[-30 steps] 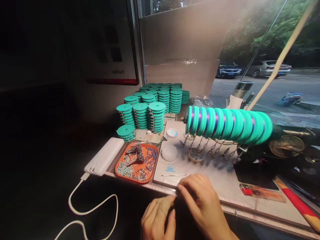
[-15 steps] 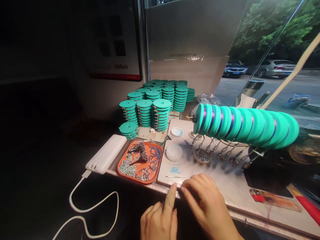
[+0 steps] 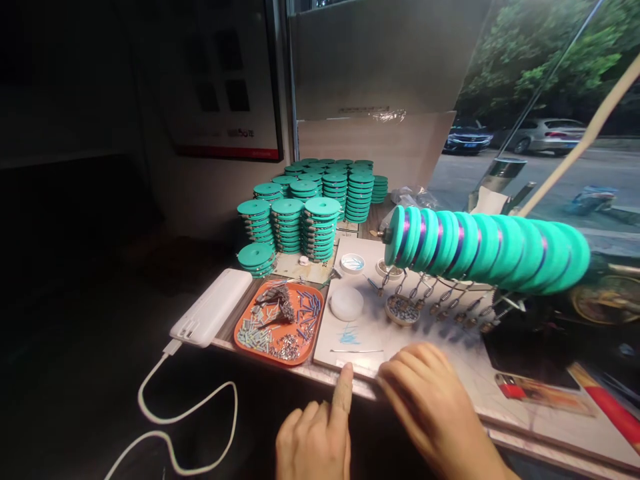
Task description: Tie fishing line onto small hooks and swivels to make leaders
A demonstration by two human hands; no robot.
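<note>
At the front edge of the bench (image 3: 225, 327): left hand (image 3: 316, 440) pointing, right hand (image 3: 435, 400) bunched

Writing first. Dark framed poster (image 3: 260, 87) on the wall reads "50年"; rest of that line is blurred, and the small white print on its red band is too small. Printed sheet (image 3: 295, 270) under the stacks of flat teal foam spools (image 3: 320, 230) shows "20". Brown cardboard panel (image 3: 370, 60) carries one line of print, unreadable.

Hand pose: left is back up, index straight and aimed away from the wearer, other fingers curled in. Tip is right by the bench edge; can't tell if it touches. Right is arched, wrist low, fingers drawn together and narrow, tips at the edge of the pale flat board (image 3: 370, 327). Blurred; can't tell if either hand holds anything.

Nearest item: thin silver metal rod (image 3: 357, 351), flat on the board just beyond the left fingertip, left of the right hand. Behind it, loose light-blue slivers (image 3: 349, 334), then a translucent white round disc (image 3: 347, 304).

Orange square plastic tray (image 3: 306, 350) of small metal and tube parts sits left of the board. Horizontal row of teal foam spools wound with purple thread (image 3: 480, 247) hangs above the board, metal swivels dangling below.
</note>
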